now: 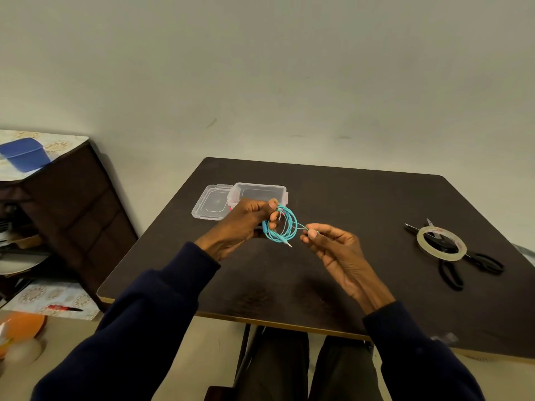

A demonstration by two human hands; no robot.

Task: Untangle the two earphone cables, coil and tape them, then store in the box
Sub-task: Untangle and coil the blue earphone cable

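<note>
Head view showed the coiling step in hand: at frame centre the left hand gripped a teal earphone cable wound in loops, while the right hand pinched its free end. Taping would likely come next, calling for the tape roll lying on the scissors at right. The clear box stood open behind the hands. No writing was legible.

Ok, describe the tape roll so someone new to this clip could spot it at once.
On the dark table, look to its right side. A pair of black scissors lies there, and the tape roll rests on top of them. It is the only pale, see-through ring on the table.
</note>
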